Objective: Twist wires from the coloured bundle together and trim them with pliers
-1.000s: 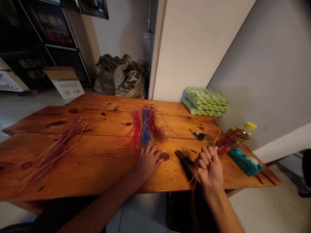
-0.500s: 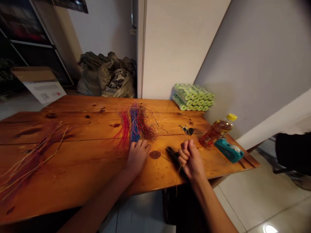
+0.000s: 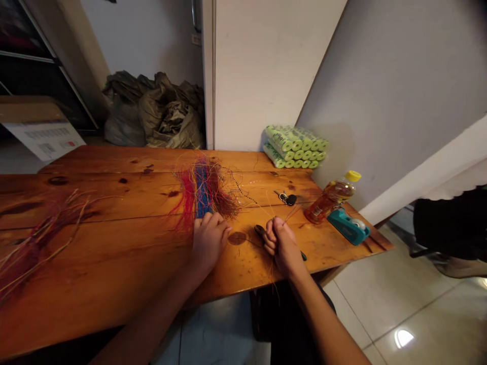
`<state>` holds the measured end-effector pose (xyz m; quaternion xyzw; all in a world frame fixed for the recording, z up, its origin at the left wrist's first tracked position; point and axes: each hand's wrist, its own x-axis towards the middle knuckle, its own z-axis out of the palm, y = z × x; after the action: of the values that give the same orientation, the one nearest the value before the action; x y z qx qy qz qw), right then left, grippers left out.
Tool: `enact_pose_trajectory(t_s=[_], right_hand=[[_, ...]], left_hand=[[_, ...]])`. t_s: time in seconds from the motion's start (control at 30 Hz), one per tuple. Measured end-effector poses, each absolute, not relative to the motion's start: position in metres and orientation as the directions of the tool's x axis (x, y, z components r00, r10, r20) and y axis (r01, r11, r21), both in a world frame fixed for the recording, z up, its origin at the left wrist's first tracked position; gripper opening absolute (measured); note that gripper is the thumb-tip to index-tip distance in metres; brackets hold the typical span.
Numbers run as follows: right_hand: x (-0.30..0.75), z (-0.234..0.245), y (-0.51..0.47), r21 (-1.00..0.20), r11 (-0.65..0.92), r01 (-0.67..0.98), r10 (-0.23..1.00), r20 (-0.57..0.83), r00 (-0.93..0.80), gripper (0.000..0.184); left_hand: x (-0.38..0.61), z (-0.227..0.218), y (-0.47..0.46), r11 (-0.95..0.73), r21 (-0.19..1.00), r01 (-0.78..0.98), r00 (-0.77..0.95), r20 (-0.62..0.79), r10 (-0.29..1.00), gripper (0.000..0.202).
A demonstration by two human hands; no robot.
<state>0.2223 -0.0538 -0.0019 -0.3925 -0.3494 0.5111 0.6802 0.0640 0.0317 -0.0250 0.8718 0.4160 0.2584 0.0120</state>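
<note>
Working from the head view, you have your left hand [image 3: 210, 242] half open, its fingers resting on the near edge of a loose bundle of red, blue and brown strands [image 3: 203, 195] at the middle of the wooden worktop [image 3: 114, 263]; your right hand [image 3: 283, 246] is curled closed around thin yellowish strands [image 3: 274, 215], their ends poking out above and below the fist; these look light and springy, so pinch them near their ends, or take the bundle at its dense blue core; dark pliers [image 3: 261, 231] lie just under the right hand, near a round dark knot [image 3: 237, 238] in the wood; compared with half a second ago, the right hand sits lower, over the pliers, and the whole scene has slid left.
</note>
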Motion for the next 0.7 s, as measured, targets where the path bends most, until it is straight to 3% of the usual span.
enact_pose_trajectory(t_s=[0.17, 0.23, 0.33, 0.4, 0.47, 0.57, 0.7], right_hand=[[0.222, -0.007, -0.053, -0.918, 0.179, -0.353, 0.963, 0.091, 0.252, 0.031], [0.218, -0.005, -0.055, -0.947, 0.195, -0.255, 0.962, 0.134, 0.236, 0.032], [0.211, 0.005, -0.062, -0.956, 0.271, 0.110, 0.952, 0.283, 0.116, 0.032], [0.206, 0.013, -0.066, -0.873, 0.338, 0.350, 0.937, 0.345, -0.044, 0.030], [0.202, 0.018, -0.068, -0.793, 0.391, 0.467, 0.920, 0.347, -0.182, 0.030], [0.196, 0.019, -0.067, -0.750, 0.428, 0.504, 0.904, 0.363, -0.227, 0.031], [0.190, 0.014, -0.066, -0.748, 0.453, 0.485, 0.887, 0.435, -0.156, 0.019]], left_hand=[[0.048, -0.013, 0.012, -0.664, 0.429, 0.613, 0.479, 0.467, 0.743, 0.015], [0.041, -0.007, 0.002, -0.683, 0.476, 0.553, 0.502, 0.464, 0.730, 0.017], [0.033, 0.005, -0.008, -0.686, 0.563, 0.460, 0.510, 0.465, 0.723, 0.017], [0.029, 0.014, -0.012, -0.665, 0.635, 0.392, 0.494, 0.465, 0.735, 0.017], [0.026, 0.023, -0.015, -0.619, 0.719, 0.315, 0.496, 0.431, 0.754, 0.017], [0.020, 0.038, -0.021, -0.528, 0.823, 0.210, 0.538, 0.354, 0.765, 0.017], [0.012, 0.051, -0.028, -0.465, 0.873, 0.144, 0.603, 0.295, 0.741, 0.016]])
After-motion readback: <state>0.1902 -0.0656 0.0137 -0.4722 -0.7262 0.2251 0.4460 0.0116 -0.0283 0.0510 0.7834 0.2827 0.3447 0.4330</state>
